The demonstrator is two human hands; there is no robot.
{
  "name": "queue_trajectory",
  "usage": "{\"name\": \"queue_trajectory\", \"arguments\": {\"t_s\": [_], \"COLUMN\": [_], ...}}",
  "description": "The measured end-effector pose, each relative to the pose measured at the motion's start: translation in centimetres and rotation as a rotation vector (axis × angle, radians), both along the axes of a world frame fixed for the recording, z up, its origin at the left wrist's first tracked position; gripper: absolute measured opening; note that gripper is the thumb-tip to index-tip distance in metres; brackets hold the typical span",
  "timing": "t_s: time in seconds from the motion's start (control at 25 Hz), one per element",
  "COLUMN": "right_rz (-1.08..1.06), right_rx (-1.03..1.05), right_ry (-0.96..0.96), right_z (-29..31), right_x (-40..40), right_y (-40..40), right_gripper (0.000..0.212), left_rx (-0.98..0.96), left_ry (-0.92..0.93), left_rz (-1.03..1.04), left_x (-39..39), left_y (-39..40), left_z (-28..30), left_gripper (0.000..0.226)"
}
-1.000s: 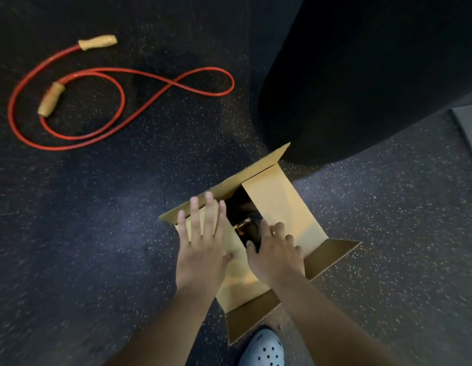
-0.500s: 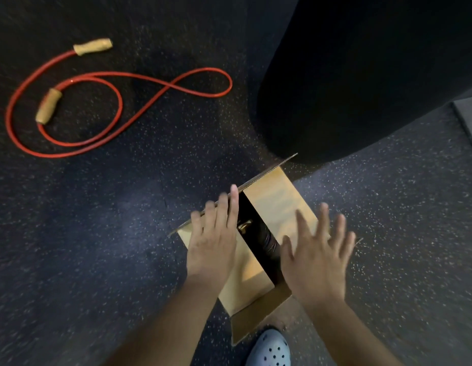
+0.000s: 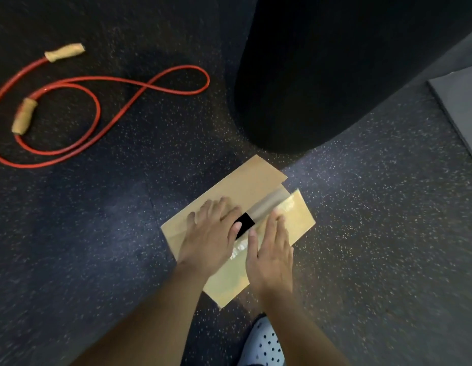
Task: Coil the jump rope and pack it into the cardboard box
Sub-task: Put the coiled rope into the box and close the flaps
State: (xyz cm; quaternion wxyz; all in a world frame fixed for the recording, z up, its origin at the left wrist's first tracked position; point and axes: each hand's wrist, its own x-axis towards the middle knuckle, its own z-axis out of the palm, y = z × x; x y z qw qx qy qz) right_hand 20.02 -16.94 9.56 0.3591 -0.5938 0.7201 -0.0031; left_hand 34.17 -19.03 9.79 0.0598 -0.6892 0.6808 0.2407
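Jump rope (image 3: 97, 107), red with 2 tan handles, lies loosely looped on the speckled floor (image 3: 361, 233) at far left, well apart from the cardboard box (image 3: 256, 186). Left hand (image 3: 212, 236) and right hand (image 3: 271, 249) press flat, fingers spread, on its closed flaps.

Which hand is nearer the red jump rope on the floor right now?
Left. The left hand lies flat on the cardboard box, on the side facing the jump rope; the right hand presses the far flap. Neither touches the rope.
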Motion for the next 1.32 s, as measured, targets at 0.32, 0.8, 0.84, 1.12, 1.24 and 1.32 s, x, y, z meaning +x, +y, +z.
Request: {"name": "queue_trajectory", "arguments": {"t_s": [0.32,0.8,0.84,1.12,1.24,1.32], "right_rz": [0.248,0.56,0.629,0.749,0.742,0.787], "right_rx": [-0.133,-0.327,-0.346,-0.426,-0.435,-0.443], "right_ry": [0.379,0.416,0.425,0.421,0.436,0.442], "right_z": [-7.4,-10.4,-10.3,-11.7,-11.6,-11.3], "right_x": [0.1,-3.5,-4.4,-5.5,-5.4,-5.3], "right_y": [-0.7,-4.5,-5.5,-6.7,-6.8,-7.1], "right_gripper": [0.074,0.069,0.071,0.068,0.069,0.068], "left_rx": [-0.023,-0.198,-0.202,-0.194,-0.205,-0.209], "left_ry": [-0.116,-0.2,-0.186,-0.19,-0.194,-0.198], "left_rz": [-0.222,-0.246,-0.26,-0.286,-0.287,-0.281], "left_x": [1.9,1.9,1.9,1.7,1.6,1.7], "left_y": [1.1,3.1,3.4,4.0,4.2,4.0], "left_z": [-6.5,-10.2,-10.2,-10.8,-10.8,-10.6], "left_gripper": [0.063,0.067,0.065,0.063,0.063,0.063]}}
